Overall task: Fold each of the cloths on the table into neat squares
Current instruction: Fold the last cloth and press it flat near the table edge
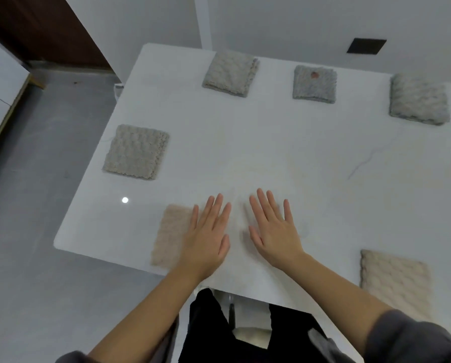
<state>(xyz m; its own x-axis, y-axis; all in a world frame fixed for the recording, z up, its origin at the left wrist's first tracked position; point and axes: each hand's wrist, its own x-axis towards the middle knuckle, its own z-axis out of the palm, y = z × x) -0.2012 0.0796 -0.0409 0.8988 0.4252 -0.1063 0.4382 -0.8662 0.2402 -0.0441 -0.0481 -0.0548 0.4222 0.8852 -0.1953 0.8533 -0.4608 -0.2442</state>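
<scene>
Several folded, fluffy cloth squares lie around the white table (245,153). A beige one (170,233) sits at the near left, partly under my left hand (208,237), which is flat with fingers spread. My right hand (274,231) lies flat on bare tabletop beside it, fingers apart, holding nothing. Another beige square (394,281) rests at the near right edge. A grey-beige square (136,151) lies at the left. Along the far side are three more: a grey square (230,73), a bluish one with a reddish spot (314,83), and a grey one (418,99).
The table's near edge runs just below my wrists, with my dark trousers (219,331) under it. Grey floor (36,205) lies to the left, a white wall with a dark socket plate (366,46) beyond the table, and a brown door (43,30) at far left.
</scene>
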